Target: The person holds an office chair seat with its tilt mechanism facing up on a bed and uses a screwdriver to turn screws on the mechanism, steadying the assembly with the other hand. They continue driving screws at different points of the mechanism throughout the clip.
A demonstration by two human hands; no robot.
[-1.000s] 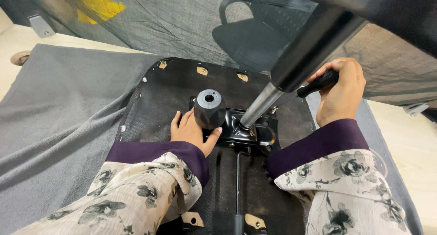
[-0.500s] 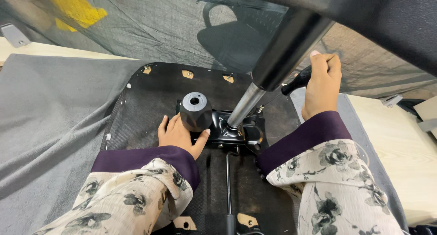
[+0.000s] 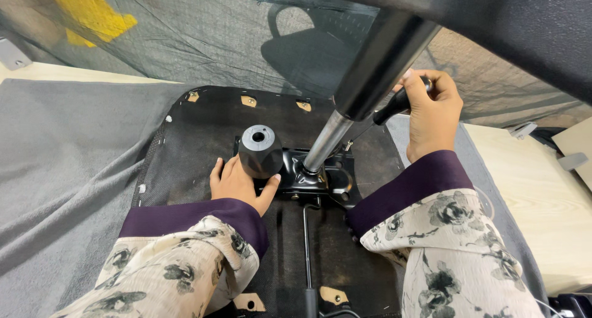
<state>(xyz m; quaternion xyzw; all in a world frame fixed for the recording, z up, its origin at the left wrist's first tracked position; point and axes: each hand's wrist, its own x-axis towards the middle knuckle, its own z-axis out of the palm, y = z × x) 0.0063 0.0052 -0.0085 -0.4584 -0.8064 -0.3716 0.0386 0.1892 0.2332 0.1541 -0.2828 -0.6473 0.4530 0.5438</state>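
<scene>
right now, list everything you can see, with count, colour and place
seat underside: 1, black, flat on the cloth, centre
metal mechanism plate: 1, black, fixed at seat centre
gas cylinder: 1, black sleeve over silver rod, rising from the plate to upper right
round knob: 1, black, left of the plate
lever handle: 1, black, right of the cylinder
cloth: 1, grey, under the seat
mesh fabric: 1, dark, behind
yellow patch: 1, top left
left hand: against the knob
right hand: gripping the lever handle

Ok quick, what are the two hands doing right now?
Left hand: open, resting flat against the round black knob on the upturned seat.
Right hand: closed around the black lever handle beside the metal pole.
</scene>
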